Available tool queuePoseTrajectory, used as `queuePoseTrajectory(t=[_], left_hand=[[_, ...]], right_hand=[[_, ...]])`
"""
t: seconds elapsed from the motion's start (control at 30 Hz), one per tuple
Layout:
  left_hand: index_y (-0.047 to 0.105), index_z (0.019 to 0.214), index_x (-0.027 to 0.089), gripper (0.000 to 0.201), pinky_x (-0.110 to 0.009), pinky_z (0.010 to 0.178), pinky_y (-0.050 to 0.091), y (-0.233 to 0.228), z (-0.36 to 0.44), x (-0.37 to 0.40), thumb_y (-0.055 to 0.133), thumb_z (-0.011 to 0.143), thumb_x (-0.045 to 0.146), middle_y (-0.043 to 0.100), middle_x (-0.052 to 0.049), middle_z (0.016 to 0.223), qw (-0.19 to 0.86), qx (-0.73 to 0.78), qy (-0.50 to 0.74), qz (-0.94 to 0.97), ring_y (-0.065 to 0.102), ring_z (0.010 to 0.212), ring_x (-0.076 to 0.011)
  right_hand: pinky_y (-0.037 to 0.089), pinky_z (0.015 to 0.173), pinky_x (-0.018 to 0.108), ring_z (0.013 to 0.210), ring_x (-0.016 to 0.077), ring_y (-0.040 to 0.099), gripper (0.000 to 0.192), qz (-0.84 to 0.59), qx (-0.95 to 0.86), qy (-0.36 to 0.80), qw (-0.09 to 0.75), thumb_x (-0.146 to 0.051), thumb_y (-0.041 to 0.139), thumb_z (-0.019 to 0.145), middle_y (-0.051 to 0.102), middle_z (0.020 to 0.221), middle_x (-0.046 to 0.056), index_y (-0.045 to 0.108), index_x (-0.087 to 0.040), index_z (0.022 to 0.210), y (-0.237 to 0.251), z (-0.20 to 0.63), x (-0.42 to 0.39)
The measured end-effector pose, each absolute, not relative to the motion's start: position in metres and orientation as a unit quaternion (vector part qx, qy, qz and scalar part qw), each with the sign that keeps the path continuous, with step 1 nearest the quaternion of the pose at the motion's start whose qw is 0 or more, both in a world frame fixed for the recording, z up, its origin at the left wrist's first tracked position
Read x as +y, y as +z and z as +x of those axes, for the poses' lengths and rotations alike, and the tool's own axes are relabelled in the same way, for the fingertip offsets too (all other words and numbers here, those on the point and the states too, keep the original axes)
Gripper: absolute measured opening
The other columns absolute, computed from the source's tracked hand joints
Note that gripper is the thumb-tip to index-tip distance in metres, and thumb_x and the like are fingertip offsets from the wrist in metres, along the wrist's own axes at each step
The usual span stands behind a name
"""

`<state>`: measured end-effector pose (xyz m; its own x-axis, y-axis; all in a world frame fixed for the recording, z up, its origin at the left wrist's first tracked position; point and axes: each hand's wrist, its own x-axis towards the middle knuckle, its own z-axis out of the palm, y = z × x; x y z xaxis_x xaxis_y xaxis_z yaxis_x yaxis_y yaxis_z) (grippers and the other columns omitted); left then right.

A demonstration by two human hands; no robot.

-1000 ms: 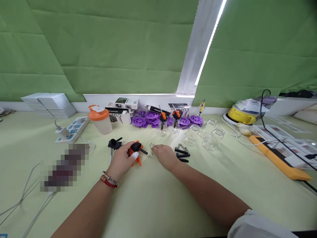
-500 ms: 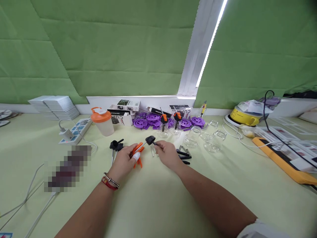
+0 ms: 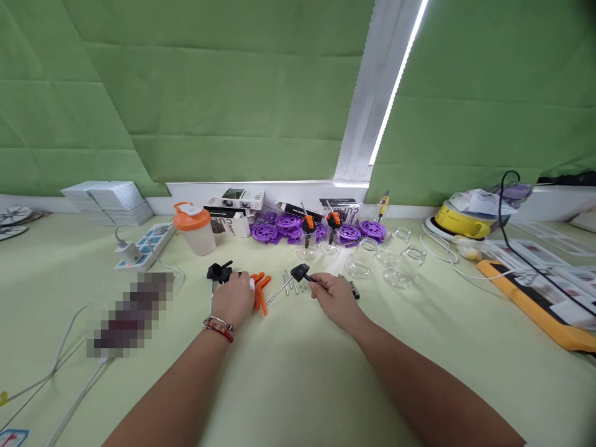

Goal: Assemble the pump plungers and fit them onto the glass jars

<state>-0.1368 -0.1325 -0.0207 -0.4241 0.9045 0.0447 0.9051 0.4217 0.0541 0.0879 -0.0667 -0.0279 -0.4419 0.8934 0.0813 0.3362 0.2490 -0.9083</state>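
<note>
The left hand (image 3: 233,297) lies knuckles-up on the table (image 3: 288,372), fingers curled down over the near ends of the orange pieces (image 3: 261,290), which fan out just to its right; whether it grips them I cannot tell. A small black part (image 3: 218,272) sits just beyond its fingertips. Between the two hands a thin metal rod (image 3: 278,292) slants down to the table (its low end near the orange pieces) from a black wedge-shaped head (image 3: 299,272). The right hand (image 3: 336,297) pinches the black stem behind that head, fingers closed on it. Just right of it lie black springs (image 3: 352,287).
</note>
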Motion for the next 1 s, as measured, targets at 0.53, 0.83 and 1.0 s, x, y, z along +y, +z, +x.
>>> queuePoseTrajectory(t=[0.53, 0.83, 1.0], left_hand=[[0.026, 0.143, 0.015, 0.054, -0.030, 0.057, 0.040, 0.011, -0.154, -0.157, 0.027, 0.089, 0.022, 0.069, -0.013, 0.084, 0.072, -0.850, -0.097, -0.513, 0.065, 0.073, -0.0274], [0.044, 0.121, 0.004, 0.044, -0.035, 0.059, 0.045, -0.014, -0.217, -0.156, 0.035, 0.079, 0.014, 0.068, -0.024, 0.091, -0.008, -0.919, -0.129, -0.372, 0.067, 0.081, -0.0322], [0.052, 0.109, 0.002, 0.038, -0.034, 0.061, 0.046, -0.029, -0.224, -0.147, 0.039, 0.075, 0.012, 0.068, -0.027, 0.089, -0.040, -0.919, -0.121, -0.373, 0.068, 0.080, -0.0310]], right_hand=[[0.046, 0.058, 0.025, 0.058, 0.0122, 0.056, 0.038, -0.349, -0.763, 0.410, 0.357, -0.042, 0.050, 0.085, 0.063, 0.075, 0.002, 0.057, -0.017, 0.113, -0.007, 0.090, -0.070], [0.050, 0.060, 0.029, 0.065, 0.0152, 0.057, 0.033, -0.414, -0.740, 0.341, 0.406, -0.042, 0.053, 0.081, 0.063, 0.081, 0.006, 0.060, -0.017, 0.102, -0.011, 0.113, -0.022], [0.050, 0.074, 0.037, 0.085, 0.0220, 0.057, 0.035, -0.434, -0.786, 0.153, 0.412, -0.029, 0.048, 0.082, 0.059, 0.101, 0.012, 0.057, -0.014, 0.113, -0.001, 0.110, 0.015]])
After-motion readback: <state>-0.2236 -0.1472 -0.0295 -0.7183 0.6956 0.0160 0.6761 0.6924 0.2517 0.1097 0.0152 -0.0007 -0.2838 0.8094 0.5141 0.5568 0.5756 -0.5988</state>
